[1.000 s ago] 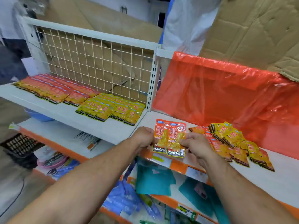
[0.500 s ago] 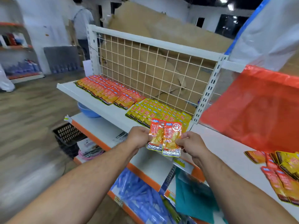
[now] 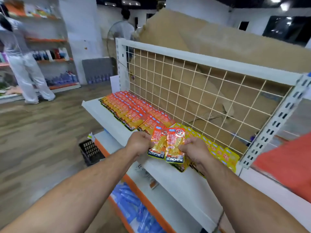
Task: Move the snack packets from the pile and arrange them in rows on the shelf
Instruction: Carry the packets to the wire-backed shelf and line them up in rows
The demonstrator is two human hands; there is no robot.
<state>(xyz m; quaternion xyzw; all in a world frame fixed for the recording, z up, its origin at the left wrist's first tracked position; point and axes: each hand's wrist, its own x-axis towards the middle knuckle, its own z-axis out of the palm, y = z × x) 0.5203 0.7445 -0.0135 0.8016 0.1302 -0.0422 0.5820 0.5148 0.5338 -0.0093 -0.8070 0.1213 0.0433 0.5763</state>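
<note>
**Stocking under way**

The person is holding two orange packets [image 3: 166, 145] side by side. The left hand [image 3: 139, 142] is pinching the left one's edge and the right hand [image 3: 193, 148] is gripping the right one's. The pair is hanging just above the white shelf [image 3: 107, 121], where the orange rows [image 3: 131, 113] are meeting the yellow rows [image 3: 220, 150]. A wire grid [image 3: 202, 91] is backing the shelf

Bare arms here: the left forearm [image 3: 84, 187] from lower left, the right forearm [image 3: 244, 195] from lower right, both lightly haired; left hand [image 3: 139, 142] and right hand [image 3: 193, 148] bare.
</note>
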